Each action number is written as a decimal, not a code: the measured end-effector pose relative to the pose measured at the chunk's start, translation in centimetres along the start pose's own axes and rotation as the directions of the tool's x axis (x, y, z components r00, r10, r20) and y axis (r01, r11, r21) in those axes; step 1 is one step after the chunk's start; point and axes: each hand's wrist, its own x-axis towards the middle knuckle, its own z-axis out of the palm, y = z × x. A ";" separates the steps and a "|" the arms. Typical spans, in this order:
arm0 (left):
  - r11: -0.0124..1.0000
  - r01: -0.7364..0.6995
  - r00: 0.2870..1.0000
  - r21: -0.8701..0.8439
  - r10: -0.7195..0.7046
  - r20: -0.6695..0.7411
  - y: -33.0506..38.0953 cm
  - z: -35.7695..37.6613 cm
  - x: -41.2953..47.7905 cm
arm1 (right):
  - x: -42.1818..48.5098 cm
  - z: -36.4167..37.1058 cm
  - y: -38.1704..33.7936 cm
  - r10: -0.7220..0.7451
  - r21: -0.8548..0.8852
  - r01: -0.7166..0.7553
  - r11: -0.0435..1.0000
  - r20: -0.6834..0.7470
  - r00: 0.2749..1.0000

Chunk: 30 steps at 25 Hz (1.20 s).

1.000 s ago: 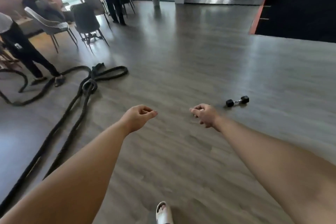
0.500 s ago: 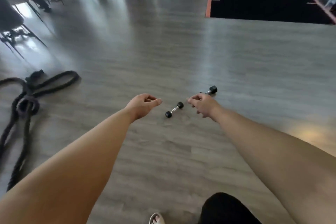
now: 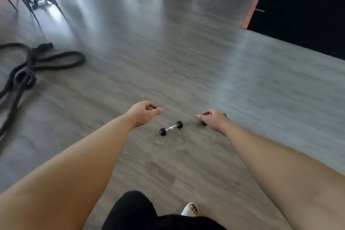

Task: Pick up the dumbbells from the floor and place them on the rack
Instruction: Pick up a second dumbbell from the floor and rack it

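Both hands reach over the floor dumbbells.
Left hand and right hand hang loosely curled, empty; hex dumbbell lies between them.

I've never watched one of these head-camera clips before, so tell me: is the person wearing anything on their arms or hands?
Nothing shows on them. The left hand and right hand are bare: no gloves, rings, watch or wristband are visible. Both forearms are uncovered as far as the picture's edge, so no sleeve appears. Lower down, dark black clothing and a white open-toed sandal can be seen.
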 end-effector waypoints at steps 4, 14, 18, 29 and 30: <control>0.994 0.111 0.994 -0.022 -0.110 0.006 -3.0 -0.4 5.6 | 7.4 3.0 -2.6 0.011 -0.043 -0.006 0.999 0.127 0.992; 0.946 0.295 0.948 -0.132 -0.273 0.161 -7.3 4.9 25.8 | 25.5 7.5 -3.6 0.182 -0.322 -0.092 0.942 0.259 0.949; 0.898 0.383 0.923 -0.217 -0.383 0.043 -11.3 8.5 31.7 | 35.0 9.9 -1.6 0.229 -0.396 -0.092 0.914 0.315 0.921; 0.693 0.643 0.751 -0.327 -0.655 0.089 -36.1 27.2 51.0 | 65.1 31.5 16.1 0.303 -0.431 -0.142 0.891 0.333 0.893; 0.674 0.654 0.739 -0.345 -0.666 0.099 -38.1 30.1 52.7 | 67.0 33.4 18.6 0.311 -0.438 -0.146 0.887 0.334 0.890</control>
